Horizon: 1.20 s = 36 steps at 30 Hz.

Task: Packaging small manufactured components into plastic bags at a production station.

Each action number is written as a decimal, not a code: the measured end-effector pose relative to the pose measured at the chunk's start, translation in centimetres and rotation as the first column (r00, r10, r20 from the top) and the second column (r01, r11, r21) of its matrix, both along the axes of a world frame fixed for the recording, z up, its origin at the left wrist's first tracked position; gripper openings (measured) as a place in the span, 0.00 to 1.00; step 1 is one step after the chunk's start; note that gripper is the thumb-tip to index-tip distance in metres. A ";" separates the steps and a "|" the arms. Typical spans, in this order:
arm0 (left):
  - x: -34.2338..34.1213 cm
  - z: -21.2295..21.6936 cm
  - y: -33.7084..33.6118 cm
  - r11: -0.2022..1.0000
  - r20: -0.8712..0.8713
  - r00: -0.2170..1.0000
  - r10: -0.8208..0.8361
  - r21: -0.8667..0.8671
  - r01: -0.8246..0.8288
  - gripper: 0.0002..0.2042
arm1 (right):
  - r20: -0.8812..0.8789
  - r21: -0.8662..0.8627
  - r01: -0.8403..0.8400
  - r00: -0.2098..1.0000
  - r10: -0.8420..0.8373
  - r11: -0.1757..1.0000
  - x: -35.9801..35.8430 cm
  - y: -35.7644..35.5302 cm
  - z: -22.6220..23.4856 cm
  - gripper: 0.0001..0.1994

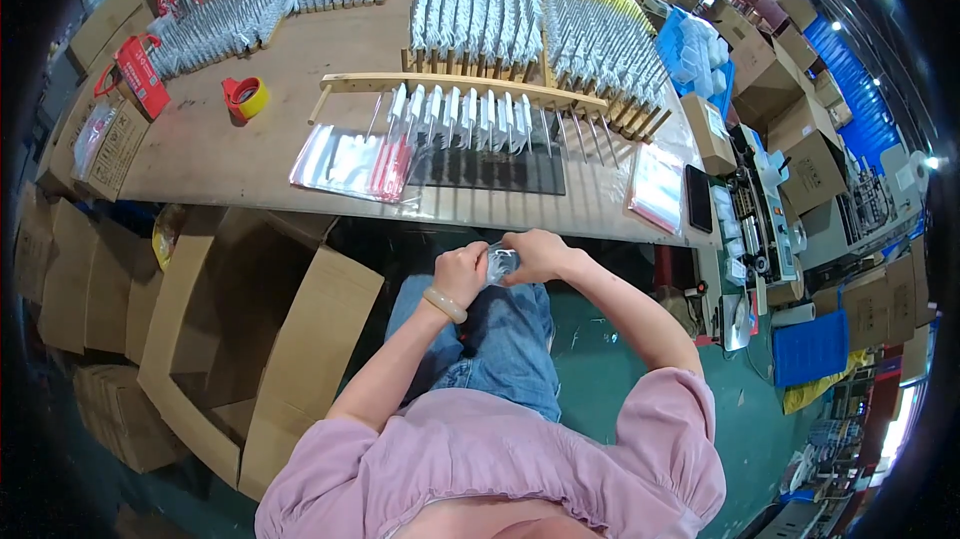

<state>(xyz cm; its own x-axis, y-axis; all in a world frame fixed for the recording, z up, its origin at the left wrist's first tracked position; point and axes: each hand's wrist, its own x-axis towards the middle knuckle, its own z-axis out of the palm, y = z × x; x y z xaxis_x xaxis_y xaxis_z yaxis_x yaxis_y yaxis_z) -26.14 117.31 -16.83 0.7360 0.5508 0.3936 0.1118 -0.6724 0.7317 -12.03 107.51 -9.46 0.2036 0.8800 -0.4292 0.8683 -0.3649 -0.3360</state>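
Note:
Over my lap, just off the table's near edge, both hands meet at a small clear plastic piece (pixel 501 266); its exact kind is hard to make out. My left hand (pixel 461 273), with a pale bangle at the wrist, is closed on its left side. From the right, my right hand (pixel 541 257) curls its fingers round the other side. On the table ahead stands a wooden rack (pixel 460 86) with metal rods, several of them carrying white pieces (pixel 470 117). Flat clear bags with red edges (pixel 352 163) lie left of a dark mat (pixel 490 171).
Dense racks of white-wrapped pieces (pixel 475 19) fill the table's far side. Yellow tape on a red dispenser (pixel 245 99) sits at left. More bags (pixel 658 185) and a phone (pixel 698 199) lie at right. An open cardboard box (pixel 325 324) stands below, left of my legs.

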 end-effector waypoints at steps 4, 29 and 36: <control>-0.3 0.1 0.6 1.000 0.014 1.000 -0.016 -0.004 0.016 0.05 | -0.058 0.170 0.027 0.998 -0.017 0.985 0.1 -0.5 -0.8 0.21; -6.0 0.8 6.6 0.922 0.020 0.926 -0.378 0.102 0.374 0.10 | -0.437 0.588 0.246 0.898 0.047 0.771 -0.9 -1.9 -3.4 0.08; -6.8 1.6 6.6 0.945 0.027 0.977 -0.212 -0.250 0.212 0.07 | -0.620 0.505 0.550 0.767 -0.164 0.665 -2.3 -1.7 -5.6 0.06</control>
<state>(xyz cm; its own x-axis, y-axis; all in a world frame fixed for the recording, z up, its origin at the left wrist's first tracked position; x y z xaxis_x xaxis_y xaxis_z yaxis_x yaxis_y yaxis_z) -32.91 123.93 -15.26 0.8465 0.4624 0.2637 -0.0136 -0.4764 0.8791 -14.33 105.78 -15.09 0.4992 0.8644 0.0603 0.3548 -0.1404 -0.9243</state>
